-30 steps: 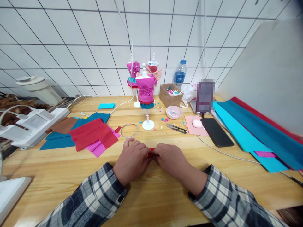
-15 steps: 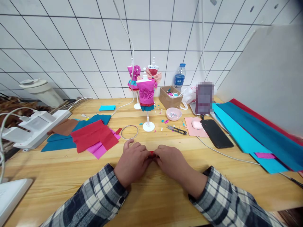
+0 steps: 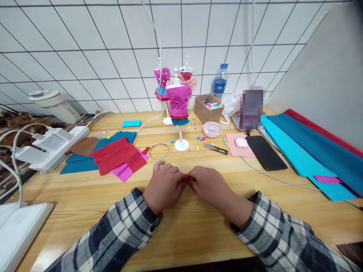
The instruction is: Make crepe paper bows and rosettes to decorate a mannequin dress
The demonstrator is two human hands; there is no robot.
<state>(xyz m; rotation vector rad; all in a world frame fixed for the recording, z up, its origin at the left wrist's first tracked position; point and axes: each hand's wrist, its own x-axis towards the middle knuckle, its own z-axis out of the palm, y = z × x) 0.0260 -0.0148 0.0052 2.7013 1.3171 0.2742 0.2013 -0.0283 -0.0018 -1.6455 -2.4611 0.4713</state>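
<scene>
From my position, the left hand (image 3: pixel 164 187) and right hand (image 3: pixel 210 187) are working close together over the counter (image 3: pixel 193 234), pinching a small, mostly hidden red piece (image 3: pixel 186 176) between their fingertips. The dress form (image 3: pixel 178 99) is standing at twelve o'clock. Both hands should, I judge, be gripping lightly and applying even tension.

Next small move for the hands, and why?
Probably a small pinch-fold in the red piece: left hand and right hand both hold it at the fingertips, close together over the table, with only a sliver showing between them. Its full shape is hidden, so that's a guess.
</scene>
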